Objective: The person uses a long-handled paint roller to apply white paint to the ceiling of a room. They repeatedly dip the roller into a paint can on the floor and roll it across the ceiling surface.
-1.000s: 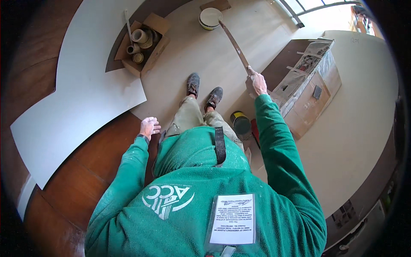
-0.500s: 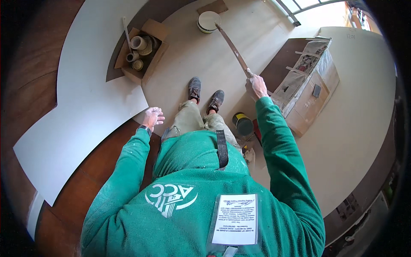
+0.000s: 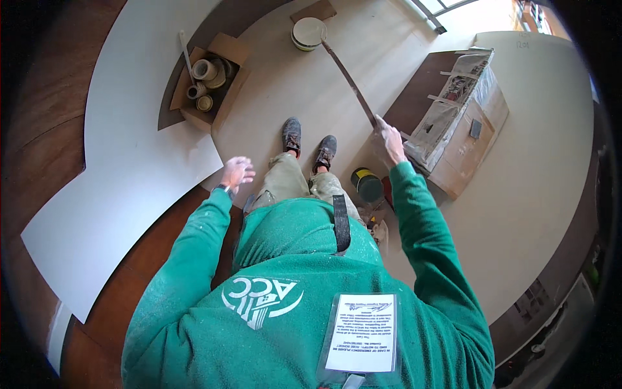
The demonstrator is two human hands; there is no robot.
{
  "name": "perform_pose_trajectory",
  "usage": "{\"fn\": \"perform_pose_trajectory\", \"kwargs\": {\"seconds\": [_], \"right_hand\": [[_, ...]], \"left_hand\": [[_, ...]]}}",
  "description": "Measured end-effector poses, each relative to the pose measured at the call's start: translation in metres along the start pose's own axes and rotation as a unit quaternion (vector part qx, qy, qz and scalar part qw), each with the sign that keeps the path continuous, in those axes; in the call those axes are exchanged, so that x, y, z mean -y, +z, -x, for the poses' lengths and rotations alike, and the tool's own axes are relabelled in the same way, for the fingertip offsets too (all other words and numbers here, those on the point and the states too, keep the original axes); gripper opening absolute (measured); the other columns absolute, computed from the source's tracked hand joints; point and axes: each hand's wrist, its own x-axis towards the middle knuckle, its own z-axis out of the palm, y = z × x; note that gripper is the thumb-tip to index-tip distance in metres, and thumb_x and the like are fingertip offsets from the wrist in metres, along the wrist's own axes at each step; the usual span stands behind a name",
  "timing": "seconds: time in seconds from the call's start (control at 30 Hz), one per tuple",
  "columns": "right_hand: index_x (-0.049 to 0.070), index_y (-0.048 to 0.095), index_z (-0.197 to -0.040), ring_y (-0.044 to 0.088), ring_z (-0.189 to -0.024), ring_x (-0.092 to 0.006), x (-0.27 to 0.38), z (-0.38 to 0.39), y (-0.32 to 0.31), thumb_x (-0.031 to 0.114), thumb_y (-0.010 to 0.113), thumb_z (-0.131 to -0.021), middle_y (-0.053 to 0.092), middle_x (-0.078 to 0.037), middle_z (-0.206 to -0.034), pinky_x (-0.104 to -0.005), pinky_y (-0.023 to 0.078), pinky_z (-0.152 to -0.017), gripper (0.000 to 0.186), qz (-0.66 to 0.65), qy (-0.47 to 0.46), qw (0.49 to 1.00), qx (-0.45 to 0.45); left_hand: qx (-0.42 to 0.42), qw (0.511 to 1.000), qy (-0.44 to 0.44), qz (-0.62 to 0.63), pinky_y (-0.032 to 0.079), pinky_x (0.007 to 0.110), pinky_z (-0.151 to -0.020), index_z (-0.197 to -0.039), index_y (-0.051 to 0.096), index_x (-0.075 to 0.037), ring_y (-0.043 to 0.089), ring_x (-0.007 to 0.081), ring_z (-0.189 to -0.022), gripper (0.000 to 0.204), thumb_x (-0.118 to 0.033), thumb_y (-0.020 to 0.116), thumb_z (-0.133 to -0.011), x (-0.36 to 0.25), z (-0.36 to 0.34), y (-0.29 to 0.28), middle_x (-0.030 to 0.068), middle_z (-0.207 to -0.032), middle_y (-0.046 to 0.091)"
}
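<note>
Around a stick (image 3: 352,85), right hand (image 3: 390,144) curls; left hand (image 3: 238,172) half-spread

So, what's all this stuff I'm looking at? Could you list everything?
Stick: one, brown, in the right hand
Pail: one, mostly white, at the stick's far end
Cardboard piece: one, brown, beyond the pail
Cardboard box: one, brown, ahead left
Rolls: several, pale, inside the box
Rod: one, white, at the box's left
Sheet: one, white, left
Wrapped box: one, brown under clear plastic, right
Container: one, dark with yellow, right of the legs
Badge: one, white, chest
Sweatshirt: one, green, torso
Shoes: two, dark, floor ahead
Left hand: one, dusted white, left of the legs
Right hand: one, dusted white, gripping the stick
</note>
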Motion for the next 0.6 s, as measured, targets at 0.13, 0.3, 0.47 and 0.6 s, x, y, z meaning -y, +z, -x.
{"fn": "perform_pose_trajectory", "kwargs": {"seconds": [0.13, 0.3, 0.47, 0.6], "right_hand": [[0.009, 0.057, -0.140, 0.066, -0.085, -0.0426, 0.013, 0.064, 0.005, 0.006, 0.058, -0.086, 0.062, -0.028, -0.093, -0.0488, 0.054, -0.077, 0.054, 0.011, 0.032, 0.997, -0.074], [0.013, 0.059, -0.139, 0.065, -0.086, -0.0377, 0.031, 0.121, 0.018, 0.000, 0.061, -0.087, 0.055, -0.021, -0.102, -0.0454, 0.056, -0.076, 0.054, -0.005, 0.038, 0.993, -0.116], [0.007, 0.050, -0.146, 0.064, -0.094, -0.0385, 0.019, 0.160, 0.042, -0.003, 0.057, -0.087, 0.056, -0.023, -0.110, -0.0446, 0.056, -0.078, 0.060, -0.030, 0.006, 0.994, -0.106], [0.009, 0.036, -0.156, 0.063, -0.097, -0.0425, 0.000, 0.229, 0.027, -0.001, 0.055, -0.088, 0.055, -0.026, -0.114, -0.0470, 0.055, -0.081, 0.071, -0.066, 0.048, 0.996, -0.030]], "left_hand": [[0.126, 0.991, 0.053, 0.007, 0.056, 0.030, -0.057, -0.115, 0.061, -0.002, 0.064, 0.0183, -0.072, 0.025, -0.019, 0.063, -0.099, -0.061, -0.010, 0.101, 0.0098, -0.101, 0.064], [0.207, 0.975, 0.059, -0.048, 0.062, 0.041, -0.071, -0.128, 0.053, 0.006, 0.068, 0.0275, -0.100, 0.053, -0.036, 0.066, -0.099, -0.108, -0.013, 0.243, 0.0178, -0.113, 0.065], [0.267, 0.962, 0.015, 0.048, 0.065, 0.048, -0.073, -0.117, 0.054, 0.006, 0.072, 0.0318, -0.088, 0.035, -0.024, 0.061, -0.101, -0.111, -0.024, 0.317, 0.0188, -0.103, 0.066], [0.224, 0.973, 0.027, 0.049, 0.066, 0.049, -0.075, -0.112, 0.056, 0.004, 0.074, 0.0329, -0.084, 0.022, -0.015, 0.055, -0.103, -0.095, -0.034, 0.336, 0.0173, -0.101, 0.067]]}}
